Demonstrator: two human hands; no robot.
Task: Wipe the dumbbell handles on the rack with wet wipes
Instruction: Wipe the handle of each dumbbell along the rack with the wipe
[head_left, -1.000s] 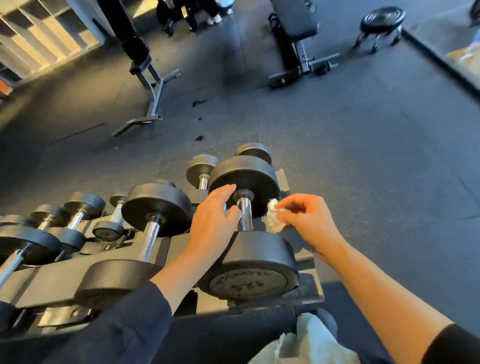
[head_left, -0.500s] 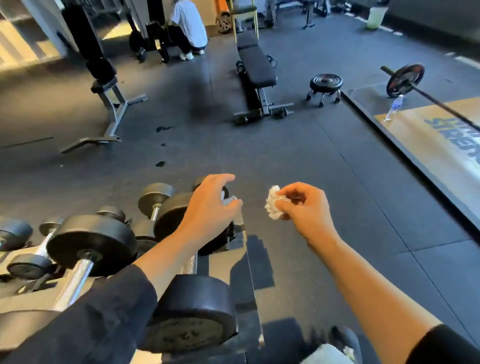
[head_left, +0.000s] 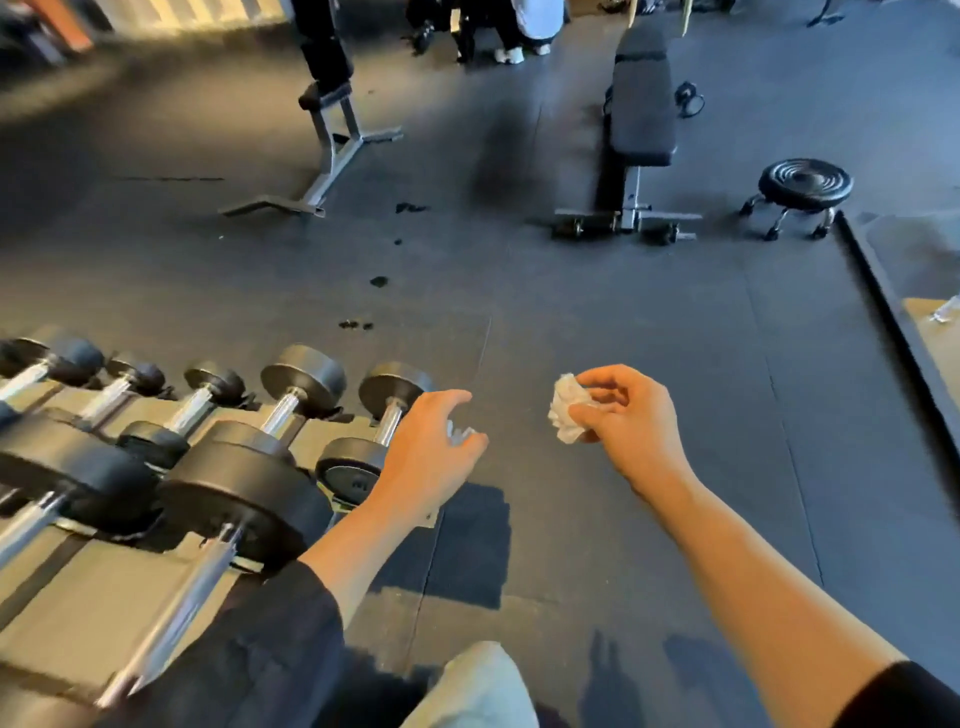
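White and crumpled, the wet wipe (head_left: 567, 414) sits pinched between the thumb and fingertips of the right hand (head_left: 628, 423), which hangs over the bare floor (head_left: 649, 322), well clear of the rack (head_left: 104, 587). The left hand (head_left: 426, 457) reaches forward past the rack's right end, fingers loosely curved; a small white scrap (head_left: 460, 432) shows between its thumb and forefinger, though whether that grip truly holds it is hard to make out. Dumbbells (head_left: 244, 483) lie in rows on the rack at lower left, chrome handles (head_left: 179, 618) smeared by motion blur and the nearest ones cut off by the frame edge. A dark sleeve (head_left: 270, 649) hides part of the rack. Half a second ago the left hand hovered over a dumbbell; it now lies beyond the rack's end, and the right hand has drifted further right.
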